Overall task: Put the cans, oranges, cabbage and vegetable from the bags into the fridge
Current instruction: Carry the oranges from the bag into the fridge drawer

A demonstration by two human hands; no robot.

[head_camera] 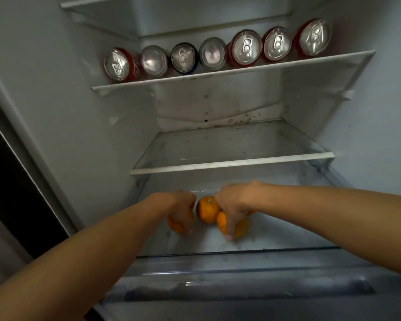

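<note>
Both my arms reach into the clear bottom drawer of the open fridge. My left hand is closed over an orange low in the drawer. My right hand grips another orange from above, fingers curled around it. Between the two hands a third orange lies free, stem end up. Several drink cans lie on their sides in a row on an upper shelf, tops facing me. No cabbage, vegetable or bags are in view.
A glass shelf sits just above the drawer with nothing on it; its back shows dark specks. The can shelf edge runs across higher up. The fridge's left wall and a dark gap lie to my left.
</note>
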